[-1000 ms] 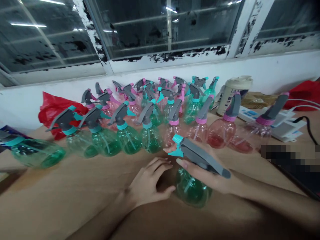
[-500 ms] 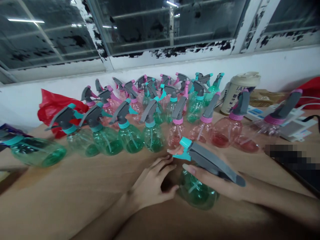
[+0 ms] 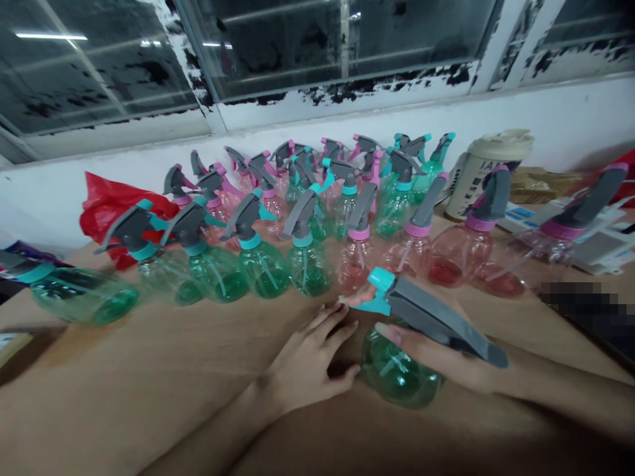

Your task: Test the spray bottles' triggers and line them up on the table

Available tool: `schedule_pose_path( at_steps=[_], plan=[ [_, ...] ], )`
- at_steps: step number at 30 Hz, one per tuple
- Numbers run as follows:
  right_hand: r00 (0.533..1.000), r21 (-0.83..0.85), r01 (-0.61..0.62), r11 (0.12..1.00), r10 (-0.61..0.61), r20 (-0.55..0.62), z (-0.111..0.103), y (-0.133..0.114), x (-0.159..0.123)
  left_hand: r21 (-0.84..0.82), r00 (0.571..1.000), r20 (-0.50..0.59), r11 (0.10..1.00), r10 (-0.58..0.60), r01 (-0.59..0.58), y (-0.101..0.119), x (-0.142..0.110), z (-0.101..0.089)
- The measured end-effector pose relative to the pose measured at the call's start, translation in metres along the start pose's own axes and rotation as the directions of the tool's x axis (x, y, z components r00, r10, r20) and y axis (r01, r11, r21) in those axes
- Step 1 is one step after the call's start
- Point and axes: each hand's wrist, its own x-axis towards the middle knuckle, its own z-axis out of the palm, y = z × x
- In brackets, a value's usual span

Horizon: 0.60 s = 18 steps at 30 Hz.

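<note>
My right hand [image 3: 436, 360] is wrapped round the neck of a green spray bottle [image 3: 397, 380] with a grey and turquoise trigger head. One of its fingers reaches the turquoise trigger, and the thumb lies across the near side. To the left of that bottle, my left hand [image 3: 310, 360] rests on the table with fingers stretched and a little apart, holding nothing. Just beyond it stand a green spray bottle [image 3: 310, 268] and a pink spray bottle [image 3: 354, 261]. My right palm is hidden behind the sprayer head.
More green and pink spray bottles line the wooden table [image 3: 163, 370] up to the wall. A red plastic bag [image 3: 116, 205] lies at back left. A coffee cup [image 3: 489, 175] stands at back right, near white boxes [image 3: 602, 231] and a blurred dark object [image 3: 590, 324].
The view has shifted slightly, so the near spray bottle and my right hand appear a little further right. Both hands otherwise keep the same pose.
</note>
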Motion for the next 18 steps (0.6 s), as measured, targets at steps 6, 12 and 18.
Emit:
schedule_pose_path(
  at_steps=[6,12,18],
  plan=[
    [0.998,0.003,-0.047,0.999,0.047,0.03,-0.0016,0.0002,-0.0018,0.028,1.0,0.028,1.0,0.011,-0.012,0.0025,-0.0004,-0.0007],
    [0.998,-0.035,-0.056,0.998,0.055,-0.019,-0.0024,-0.0056,-0.0002,0.067,0.999,0.039,0.997,0.023,-0.026,0.0046,-0.0025,0.0018],
    [0.998,-0.041,-0.045,0.998,0.043,-0.047,-0.0007,-0.0035,-0.0021,0.103,0.998,0.048,0.994,0.038,-0.042,0.0014,-0.0026,0.0047]
  ],
)
